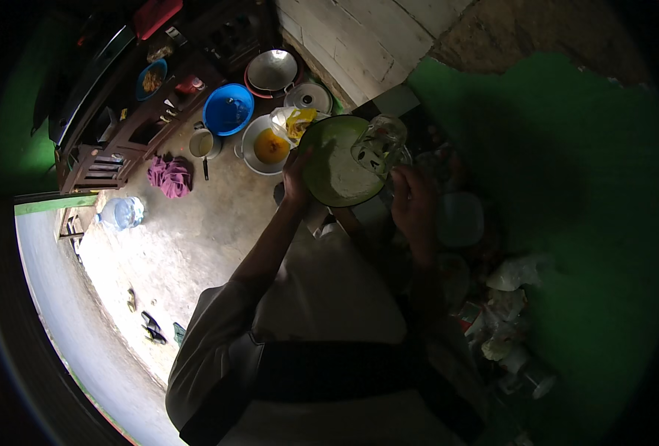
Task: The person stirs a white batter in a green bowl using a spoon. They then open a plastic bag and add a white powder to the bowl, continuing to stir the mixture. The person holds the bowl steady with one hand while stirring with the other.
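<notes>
My left hand [297,181] grips the left rim of a green bowl [338,161], which has a pale, whitish substance inside. A clear glass mug [379,146] with dark markings is tilted over the right side of the bowl, held at its lower right by my right hand [414,192]. Whether anything is in the mug I cannot tell. Just left of the bowl, a yellow and clear plastic packet [299,122] lies over the edge of a metal pan [250,159] with orange-yellow liquid.
Beyond the pan are a blue basin [228,109], a metal wok [272,69] and a round lid [309,99]. A small saucepan [202,142] and a purple cloth [170,176] are on the floor at left. Plastic bags [510,276] lie to the right, beside the green wall.
</notes>
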The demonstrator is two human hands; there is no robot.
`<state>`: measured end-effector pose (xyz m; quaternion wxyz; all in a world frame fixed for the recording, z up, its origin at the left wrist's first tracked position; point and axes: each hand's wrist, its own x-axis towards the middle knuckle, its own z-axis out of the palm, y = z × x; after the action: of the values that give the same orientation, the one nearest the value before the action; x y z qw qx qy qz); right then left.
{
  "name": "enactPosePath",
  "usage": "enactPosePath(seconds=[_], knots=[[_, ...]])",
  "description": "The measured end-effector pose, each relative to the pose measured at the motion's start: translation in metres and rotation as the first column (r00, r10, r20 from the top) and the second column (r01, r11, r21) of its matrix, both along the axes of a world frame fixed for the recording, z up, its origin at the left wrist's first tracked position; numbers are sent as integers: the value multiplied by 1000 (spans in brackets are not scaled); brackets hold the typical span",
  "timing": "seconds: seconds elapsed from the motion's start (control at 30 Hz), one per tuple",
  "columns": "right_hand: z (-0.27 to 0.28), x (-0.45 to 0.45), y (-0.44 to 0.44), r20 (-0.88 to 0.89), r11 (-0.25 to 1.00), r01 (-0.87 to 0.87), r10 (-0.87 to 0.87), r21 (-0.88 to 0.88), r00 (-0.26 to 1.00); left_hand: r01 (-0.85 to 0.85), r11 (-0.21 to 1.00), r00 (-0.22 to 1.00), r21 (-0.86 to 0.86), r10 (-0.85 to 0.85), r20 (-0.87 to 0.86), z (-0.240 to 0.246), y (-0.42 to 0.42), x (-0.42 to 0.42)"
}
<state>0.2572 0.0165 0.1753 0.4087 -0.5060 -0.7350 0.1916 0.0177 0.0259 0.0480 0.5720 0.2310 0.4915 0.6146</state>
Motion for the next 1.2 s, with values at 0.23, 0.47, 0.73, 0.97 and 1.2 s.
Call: enactPosePath(seconds=[0.23, 0.47, 0.73, 0.97, 1.2], knots=[[2, -5, -5, 21, 999, 13, -14, 39, 1000, 90, 996, 995, -20, -90, -35, -3, -2, 0], [5, -9, 0, 32, 995, 29, -32, 92, 999, 137, 989, 990, -62, -136, 18, -15, -9, 12], [7, -11, 2, 63, 996, 20, -25, 85, 998, 70, 997, 998, -10, -70, -7, -34, -4, 7], [-18, 2, 10, -66, 987, 157, -154, 32, 986, 108, 990, 994, -85, -106, 35, 16, -2, 6], [-68, 38, 50, -271, 805, 104, -314, -585, 910, 104, 994, 991, 29, -106, 77, -23, -4, -6]])
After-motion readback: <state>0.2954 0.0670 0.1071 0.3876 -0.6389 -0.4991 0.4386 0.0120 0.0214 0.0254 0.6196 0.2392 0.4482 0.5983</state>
